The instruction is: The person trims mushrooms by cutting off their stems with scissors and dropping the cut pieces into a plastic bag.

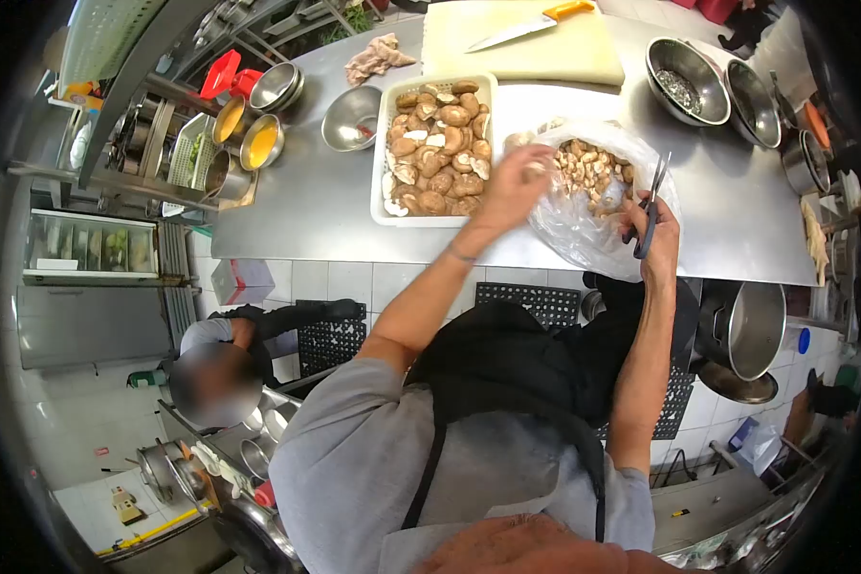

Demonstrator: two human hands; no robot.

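Observation:
My right hand (655, 234) grips a pair of scissors (651, 206) with dark handles, blades pointing up and away. It is at the right side of a clear plastic bag (584, 239) holding many cut mushroom pieces (588, 165). Over the bag's left edge is my left hand (521, 182), slightly blurred. Its fingers are curled together around something pale that I cannot make out. Left of that hand stands a white plastic basket (434, 221) full of whole brown mushrooms (443, 158), several with pale stems or undersides showing.
A yellowish cutting board (521, 53) with an orange-handled knife (531, 27) lies at the back. Metal bowls stand left (351, 120) and right (687, 81). A crumpled cloth (380, 59) is near the far edge. Another person (225, 359) is on the left, beyond the steel table (306, 215).

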